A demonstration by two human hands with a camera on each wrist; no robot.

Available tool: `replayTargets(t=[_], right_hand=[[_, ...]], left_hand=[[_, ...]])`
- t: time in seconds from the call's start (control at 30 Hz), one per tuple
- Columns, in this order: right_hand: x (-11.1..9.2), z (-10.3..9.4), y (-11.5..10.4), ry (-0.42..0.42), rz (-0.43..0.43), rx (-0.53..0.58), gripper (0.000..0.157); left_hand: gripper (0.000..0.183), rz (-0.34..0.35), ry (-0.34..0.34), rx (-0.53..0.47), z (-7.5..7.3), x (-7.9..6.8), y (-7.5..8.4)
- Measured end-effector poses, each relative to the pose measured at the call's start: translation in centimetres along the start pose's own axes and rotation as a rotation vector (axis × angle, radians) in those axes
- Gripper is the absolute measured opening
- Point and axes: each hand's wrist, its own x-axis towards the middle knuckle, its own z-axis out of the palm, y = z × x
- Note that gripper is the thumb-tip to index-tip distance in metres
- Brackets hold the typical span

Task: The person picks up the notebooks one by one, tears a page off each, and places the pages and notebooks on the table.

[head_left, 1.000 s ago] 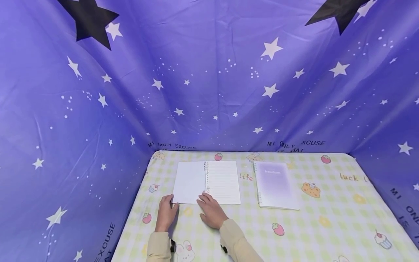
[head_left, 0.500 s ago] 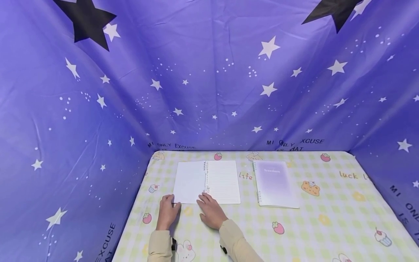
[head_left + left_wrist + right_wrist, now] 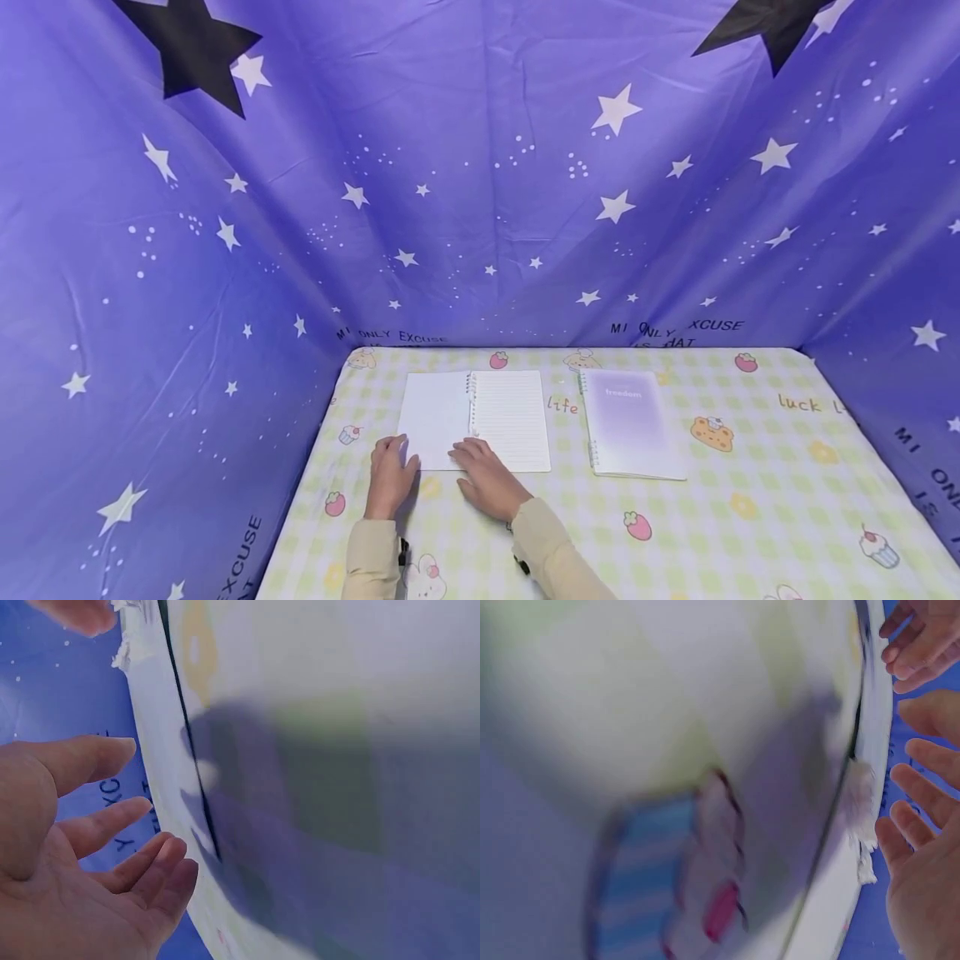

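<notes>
White notebook (image 3: 435, 412), lower edge beneath left hand (image 3: 392, 477) and right hand (image 3: 489, 479), each grip loosely apart.

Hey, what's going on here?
A person is handling an open notebook that lies flat on a checked cloth. Their left hand is at its near left corner, and their right hand is at its near edge, beside the binding. Neither seems to grip it. A closed purple notebook marked "freedom" lies off to the right.
</notes>
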Motion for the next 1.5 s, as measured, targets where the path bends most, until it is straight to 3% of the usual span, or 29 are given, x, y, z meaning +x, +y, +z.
replayTargets(t=[0.23,0.47,0.6,0.87,1.1,1.5], right_hand=[[0.7,-1.7,1.8,0.092,0.005,0.022,0.049],[0.8,-2.9,3.5,0.156,0.025,-0.023,0.050],[0.7,-3.1,4.3,0.168,0.034,-0.039,0.050],[0.5,-3.3,5.2,0.192,0.071,-0.005,0.050],[0.2,-3.9,6.3,0.192,0.123,0.022,0.051],[-0.4,-5.5,9.5,0.217,0.272,0.049,0.059]], left_hand=[[0.044,0.013,-0.020,-0.014,1.2,0.5,1.9],[0.047,0.223,-0.059,0.076,3.9,0.0,3.9],[0.050,0.280,-0.099,0.121,4.9,-0.3,4.6],[0.043,0.250,-0.158,0.144,5.2,-0.4,4.6],[0.042,0.263,-0.185,0.125,5.3,-0.7,4.5],[0.042,0.266,-0.206,0.121,5.9,-1.5,4.8]])
